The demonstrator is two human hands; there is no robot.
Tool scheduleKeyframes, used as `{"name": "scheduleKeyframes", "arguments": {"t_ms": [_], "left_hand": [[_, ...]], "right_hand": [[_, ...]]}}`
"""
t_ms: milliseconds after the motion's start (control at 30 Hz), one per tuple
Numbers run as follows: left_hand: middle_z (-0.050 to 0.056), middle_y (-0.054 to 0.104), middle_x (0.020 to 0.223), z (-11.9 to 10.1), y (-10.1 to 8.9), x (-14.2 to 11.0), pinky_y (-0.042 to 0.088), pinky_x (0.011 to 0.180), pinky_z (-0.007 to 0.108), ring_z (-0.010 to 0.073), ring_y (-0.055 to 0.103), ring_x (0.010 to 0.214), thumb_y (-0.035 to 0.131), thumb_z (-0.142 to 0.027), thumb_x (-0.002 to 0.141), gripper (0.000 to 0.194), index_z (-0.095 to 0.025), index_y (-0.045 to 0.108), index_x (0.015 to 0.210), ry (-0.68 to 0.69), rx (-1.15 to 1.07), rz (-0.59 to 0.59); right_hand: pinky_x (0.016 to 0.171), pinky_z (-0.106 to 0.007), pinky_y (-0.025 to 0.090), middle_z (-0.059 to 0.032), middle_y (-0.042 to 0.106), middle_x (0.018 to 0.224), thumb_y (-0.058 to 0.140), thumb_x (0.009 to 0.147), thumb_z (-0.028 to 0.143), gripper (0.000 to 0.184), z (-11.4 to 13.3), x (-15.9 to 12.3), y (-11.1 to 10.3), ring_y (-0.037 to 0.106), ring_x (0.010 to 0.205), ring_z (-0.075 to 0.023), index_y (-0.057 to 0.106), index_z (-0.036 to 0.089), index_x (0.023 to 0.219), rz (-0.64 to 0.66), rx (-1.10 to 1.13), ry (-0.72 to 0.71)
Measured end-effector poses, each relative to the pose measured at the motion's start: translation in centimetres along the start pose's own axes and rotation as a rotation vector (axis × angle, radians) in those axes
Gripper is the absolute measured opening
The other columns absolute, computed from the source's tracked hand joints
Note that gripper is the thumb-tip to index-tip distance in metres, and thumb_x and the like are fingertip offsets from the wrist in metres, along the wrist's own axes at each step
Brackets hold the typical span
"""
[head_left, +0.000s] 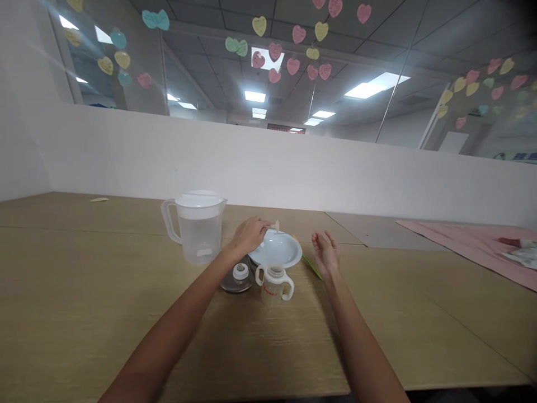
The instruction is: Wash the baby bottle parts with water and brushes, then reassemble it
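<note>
**Tan tabletop under a note-covered pane: left hand pinching a small pale piece over a white bowl**

Tan table (126, 319) against a low white wall, glass above with heart-shaped notes (298, 34); handwriting on these too small to read.

Left hand (249, 235): fingers drawn narrow, closed on a small pale piece (276, 225), cream to off-white, slim, widening at the free end; fine detail blurred. Located just above the far rim of the white bowl (279, 251). Free end pointing right, away from the fingertips; long axis roughly sideways, exact tilt hard to tell.

Right hand (326, 255): palm turned inward, fingers loosely curled and parted, near a green strip (311, 266) right of the bowl.

Two-handled cup (272, 290): clear-bodied, white-collared, upright, mouth up, handles left and right. Red lettering on front, illegible. Beside it, white ring (240, 271) on a dark dish (235, 287). Farther left, lidded translucent pitcher (199, 232), spout to the right.
</note>
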State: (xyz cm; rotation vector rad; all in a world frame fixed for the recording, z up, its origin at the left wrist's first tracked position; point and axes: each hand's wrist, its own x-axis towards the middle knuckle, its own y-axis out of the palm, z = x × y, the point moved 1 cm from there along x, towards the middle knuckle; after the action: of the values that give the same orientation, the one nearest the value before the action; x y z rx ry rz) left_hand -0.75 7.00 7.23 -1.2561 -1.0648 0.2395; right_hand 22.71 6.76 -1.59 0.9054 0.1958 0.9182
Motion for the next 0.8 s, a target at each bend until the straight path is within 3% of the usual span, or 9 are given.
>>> {"name": "scheduleKeyframes", "arguments": {"t_ms": [167, 400, 800], "left_hand": [[0.008, 0.061, 0.093, 0.0, 1.3, 0.2, 0.042, 0.081, 0.029, 0.0191, 0.056, 0.090, 0.035, -0.021, 0.089, 0.033, -0.020, 0.063, 0.106, -0.002, -0.001, 0.012], [0.007, 0.061, 0.095, -0.5, 1.6, 0.1, 0.042, 0.078, 0.028, 0.0186, 0.056, 0.089, 0.034, -0.022, 0.089, 0.034, -0.022, 0.062, 0.108, -0.018, -0.008, 0.051], [0.006, 0.063, 0.096, -0.8, 1.2, 0.1, 0.042, 0.078, 0.027, 0.0178, 0.058, 0.089, 0.036, -0.024, 0.089, 0.032, -0.022, 0.064, 0.105, -0.032, -0.049, 0.076]], "right_hand": [[0.073, -0.017, 0.053, 0.0015, 0.063, 0.077, 0.072, 0.059, 0.017, 0.032, 0.3, 0.3, -0.4, 0.060, 0.070, -0.0054, 0.056, 0.016, 0.087, -0.023, 0.047, 0.018], [0.073, -0.014, 0.052, 0.0031, 0.061, 0.075, 0.066, 0.064, 0.010, 0.023, 0.5, 1.1, -1.5, 0.060, 0.069, -0.0037, 0.054, 0.016, 0.082, -0.106, 0.082, 0.042], [0.071, -0.015, 0.054, 0.0025, 0.060, 0.074, 0.066, 0.065, 0.013, 0.021, -0.4, 1.0, -1.5, 0.059, 0.068, -0.0045, 0.056, 0.016, 0.083, -0.093, 0.026, 0.033]]}}
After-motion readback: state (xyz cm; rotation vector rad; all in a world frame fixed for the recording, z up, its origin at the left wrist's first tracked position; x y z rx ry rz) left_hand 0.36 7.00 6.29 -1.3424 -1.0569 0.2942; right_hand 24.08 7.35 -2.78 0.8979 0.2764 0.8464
